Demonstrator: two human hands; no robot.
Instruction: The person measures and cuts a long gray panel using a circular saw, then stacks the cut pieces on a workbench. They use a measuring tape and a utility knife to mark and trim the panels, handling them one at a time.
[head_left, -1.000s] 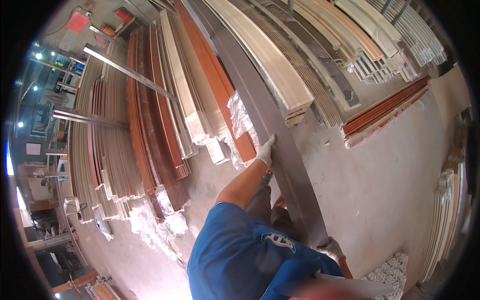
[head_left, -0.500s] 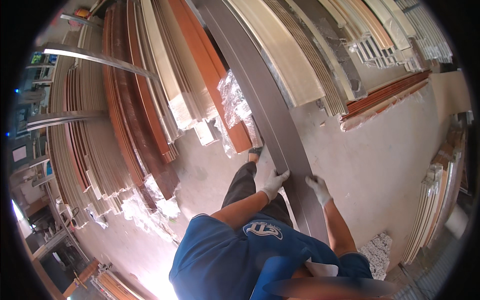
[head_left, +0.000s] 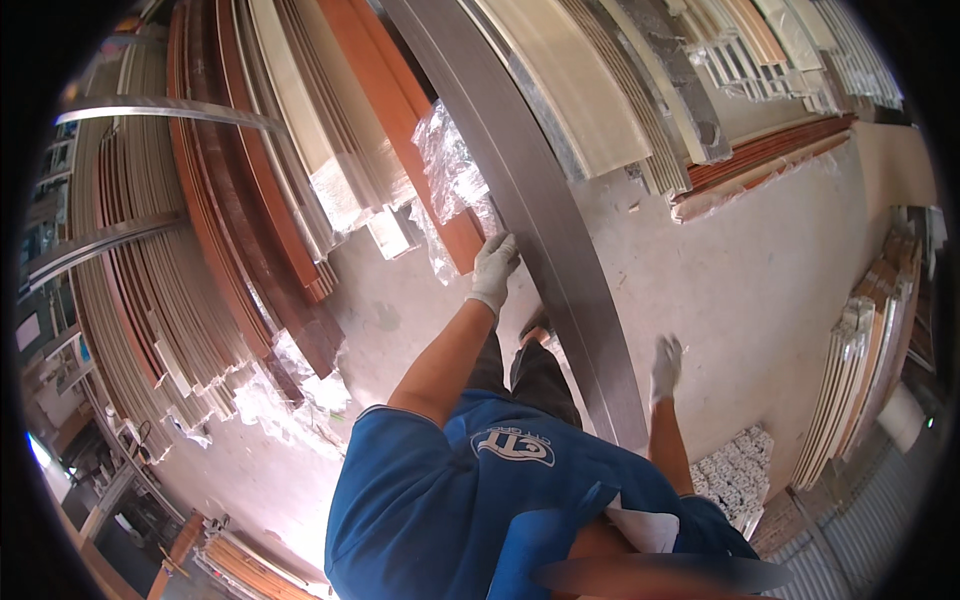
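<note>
A long dark grey-brown panel (head_left: 540, 210) slants from the top of the view down to the person's body, over the grey floor (head_left: 720, 280). Its face is smooth and matte, with a thin groove running lengthwise. The hands are apart, both in pale gloves: the left hand (head_left: 495, 270) touches the panel's left edge, though I cannot tell how firmly it is closed there; the right hand (head_left: 665, 370) is off the panel to its right, fingers extended, holding nothing.

Just beside the left hand, crowding that side, are the end of an orange-brown panel (head_left: 385, 90) and shiny, crinkled plastic wrap (head_left: 450, 165). Right of the dark panel lie broad cream boards (head_left: 580, 90), and beyond them a bundle of thin reddish strips (head_left: 770, 155). Farther left, dark red-brown profiles (head_left: 200, 150) and ribbed beige ones lie lengthwise, with a bright metal bar (head_left: 170, 108) crossing over the stacks there; torn whitish film (head_left: 290, 400) gathers at their near ends. A black-and-white speckled block (head_left: 735, 475) sits near the right forearm, and pale strips (head_left: 835, 390) are stacked at the right.

The blue shirt (head_left: 430, 500) carries a rounded white emblem (head_left: 513, 447) with lettering.
</note>
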